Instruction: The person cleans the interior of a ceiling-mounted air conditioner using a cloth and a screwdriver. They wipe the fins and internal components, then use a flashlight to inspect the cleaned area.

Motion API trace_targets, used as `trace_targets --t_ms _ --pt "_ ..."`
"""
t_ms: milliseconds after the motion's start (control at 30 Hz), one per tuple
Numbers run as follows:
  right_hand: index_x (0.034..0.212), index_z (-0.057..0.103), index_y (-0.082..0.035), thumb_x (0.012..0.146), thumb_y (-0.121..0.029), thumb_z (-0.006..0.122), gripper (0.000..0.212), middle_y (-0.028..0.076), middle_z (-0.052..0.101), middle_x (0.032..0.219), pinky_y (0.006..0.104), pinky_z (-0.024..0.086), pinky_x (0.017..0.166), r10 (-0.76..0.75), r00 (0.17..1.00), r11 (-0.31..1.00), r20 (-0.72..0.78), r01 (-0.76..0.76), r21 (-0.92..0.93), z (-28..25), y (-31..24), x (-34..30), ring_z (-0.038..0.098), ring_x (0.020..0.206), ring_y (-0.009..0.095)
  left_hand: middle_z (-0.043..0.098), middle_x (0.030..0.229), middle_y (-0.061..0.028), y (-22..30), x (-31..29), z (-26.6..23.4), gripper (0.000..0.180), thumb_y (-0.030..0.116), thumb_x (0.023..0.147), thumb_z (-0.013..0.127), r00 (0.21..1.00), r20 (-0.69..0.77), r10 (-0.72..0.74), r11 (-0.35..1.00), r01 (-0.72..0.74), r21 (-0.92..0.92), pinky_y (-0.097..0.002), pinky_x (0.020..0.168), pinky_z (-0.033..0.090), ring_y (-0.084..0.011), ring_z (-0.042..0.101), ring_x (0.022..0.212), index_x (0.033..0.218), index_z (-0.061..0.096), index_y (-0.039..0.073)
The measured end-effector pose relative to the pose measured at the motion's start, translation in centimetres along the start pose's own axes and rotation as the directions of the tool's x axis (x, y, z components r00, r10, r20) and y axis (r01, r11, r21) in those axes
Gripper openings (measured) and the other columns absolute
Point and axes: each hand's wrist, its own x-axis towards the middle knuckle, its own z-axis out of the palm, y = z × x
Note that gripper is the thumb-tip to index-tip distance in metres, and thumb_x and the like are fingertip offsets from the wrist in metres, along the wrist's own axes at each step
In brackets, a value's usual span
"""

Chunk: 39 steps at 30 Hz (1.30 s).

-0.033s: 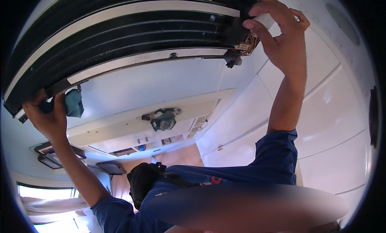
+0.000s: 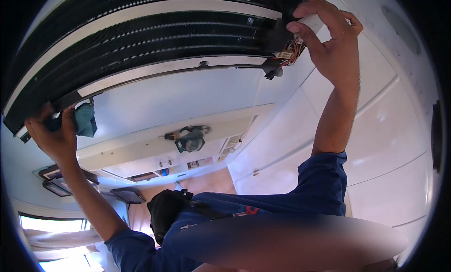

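Overhead spans an indoor air conditioner unit (image 2: 141,34), its dark finned coil and pale strips uncovered. At its lower left corner my left hand (image 2: 56,138) is closed, with a teal cloth (image 2: 85,120) tucked behind the thumb and showing on both sides of it. The fingertips of that hand touch the unit's edge and are partly blurred. My right hand (image 2: 331,39) wraps the unit's right end, thumb below and fingers above, around a whitish part (image 2: 311,23). Just below the right thumb, red and dark wires and connectors (image 2: 291,53) lie exposed.
Below stands a white cabinet (image 2: 136,157) with a screwdriver-like tool (image 2: 170,136) and a crumpled teal-and-clear bundle (image 2: 190,139) on top. White wardrobe doors (image 2: 277,140) are on the right. Framed pictures (image 2: 58,180) and a curtained window (image 2: 56,239) are at lower left. A black bag (image 2: 167,213) hangs at my chest.
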Motion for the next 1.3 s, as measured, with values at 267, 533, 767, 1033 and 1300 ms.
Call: trace_targets --t_ms 267,533,767,1033,1300 --pt "0.099 0.070 -0.013 0.080 -0.008 0.086 0.025 0.001 0.076 0.117 0.0431 0.029 0.106 -0.129 0.992 0.989 -0.013 0.129 0.072 0.3 1.9 0.8 0.064 0.130 0.020 0.069 0.103 -0.0081 -1.4 -0.5 0.4 0.044 0.023 0.080 0.093 1.000 -0.010 0.001 1.000 0.000 0.022 -0.0396 0.088 0.052 -0.0288 0.065 0.100 0.112 0.070 0.004" --pt "0.099 0.071 -0.014 0.083 -0.021 0.088 0.024 0.005 0.076 0.131 0.0379 0.041 0.102 -0.281 0.960 0.959 -0.015 0.279 -0.052 1.2 3.4 1.1 0.075 0.098 0.017 0.075 0.113 -0.0109 -2.8 -2.4 1.1 0.046 0.024 0.083 0.093 0.984 0.027 -0.177 0.975 0.171 0.143 -0.0349 0.093 0.056 -0.0235 0.072 0.104 0.117 0.072 0.002" --pt "0.105 0.070 -0.017 0.079 -0.026 0.092 0.035 0.002 0.069 0.144 0.0432 0.030 0.107 -0.240 0.967 0.962 -0.089 0.225 -0.157 2.7 1.5 -1.3 0.071 0.110 0.017 0.076 0.120 -0.0140 -4.2 -2.7 1.3 0.049 0.026 0.086 0.091 0.992 0.048 -0.116 0.993 0.116 -0.006 -0.0330 0.096 0.057 -0.0207 0.073 0.108 0.123 0.072 0.002" --pt "0.124 0.071 -0.017 0.080 -0.038 0.090 0.053 0.003 0.068 0.144 0.0453 0.022 0.111 -0.057 0.974 0.995 -0.220 0.036 -0.096 3.7 0.2 -1.2 0.061 0.132 0.023 0.076 0.123 -0.0130 -4.3 -3.1 1.2 0.052 0.033 0.085 0.090 0.976 0.080 -0.203 0.966 0.186 0.181 -0.0344 0.098 0.057 -0.0211 0.074 0.110 0.125 0.073 0.003" --pt "0.143 0.063 -0.016 0.078 -0.044 0.091 0.076 0.005 0.066 0.147 0.0517 0.018 0.118 -0.040 0.999 0.988 -0.026 0.036 -0.151 -0.1 0.0 -0.2 0.059 0.136 0.025 0.070 0.102 -0.0092 -2.2 -0.7 0.7 0.042 0.019 0.078 0.094 1.000 -0.018 -0.024 0.996 0.025 0.081 -0.0394 0.089 0.052 -0.0279 0.067 0.098 0.107 0.069 0.002"
